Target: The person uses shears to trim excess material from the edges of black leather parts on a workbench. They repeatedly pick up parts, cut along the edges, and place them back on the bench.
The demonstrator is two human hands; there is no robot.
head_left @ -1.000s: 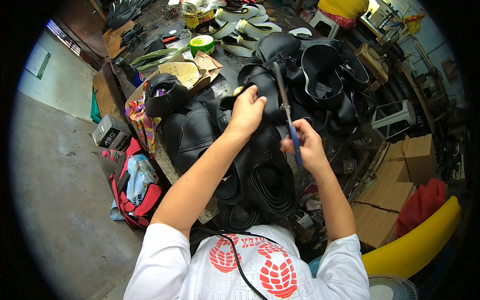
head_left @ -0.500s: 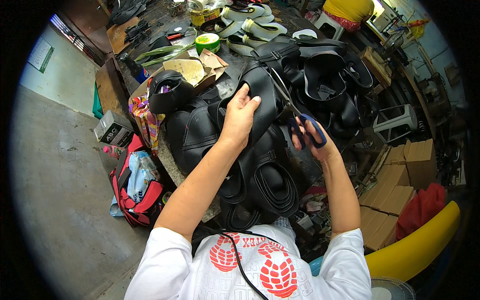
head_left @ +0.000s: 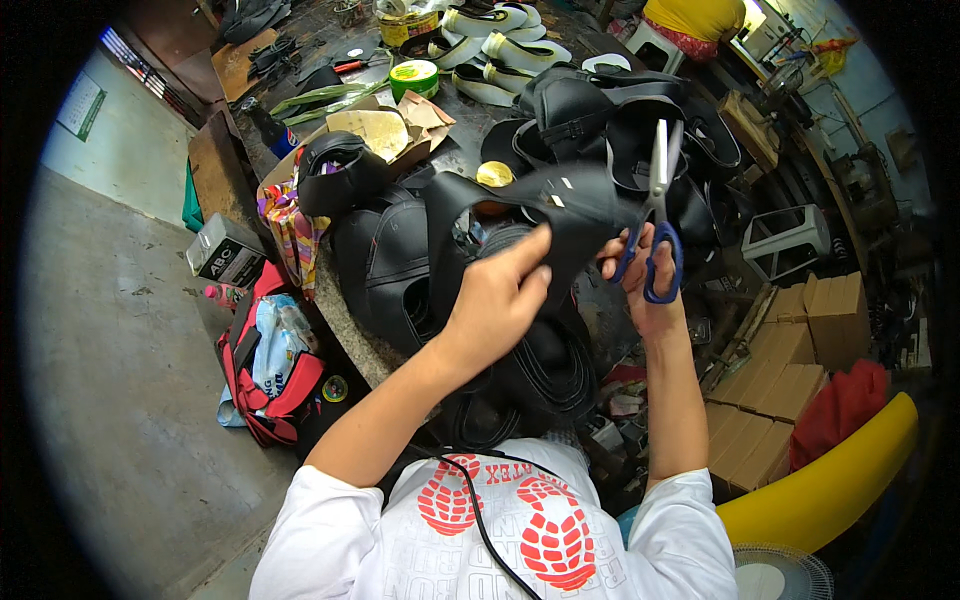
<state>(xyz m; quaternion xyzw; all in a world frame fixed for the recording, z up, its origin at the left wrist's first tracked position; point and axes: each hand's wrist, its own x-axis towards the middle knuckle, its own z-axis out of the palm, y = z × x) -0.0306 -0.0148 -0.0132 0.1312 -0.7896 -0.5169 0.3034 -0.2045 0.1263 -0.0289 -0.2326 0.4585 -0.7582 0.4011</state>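
Note:
My left hand (head_left: 495, 305) is closed on a black leather-like shoe upper (head_left: 585, 210), blurred by motion, with small white marks near its top. My right hand (head_left: 652, 295) has its fingers through the blue handles of a pair of scissors (head_left: 658, 185). The blades point up, away from my body and clear of the upper's edge. Fingertips of the right hand lie close to the upper's right side; whether they touch it I cannot tell. Below and left of my hands are more black uppers (head_left: 385, 255), some stacked in nested loops.
Another heap of black uppers (head_left: 570, 110) lies beyond my hands. Pale strap pieces (head_left: 525, 52), a green-rimmed tin (head_left: 414, 78) and a yellow-lidded can (head_left: 494, 174) stand on the worktable. A red bag (head_left: 265, 390) is at left, cardboard boxes (head_left: 775, 360) at right. Someone in yellow (head_left: 695, 18) sits far off.
The scissors have swung away from the upper's edge to point upward. My left hand has moved nearer my body, and the upper has turned and spread sideways. The yellow-lidded can has come into sight.

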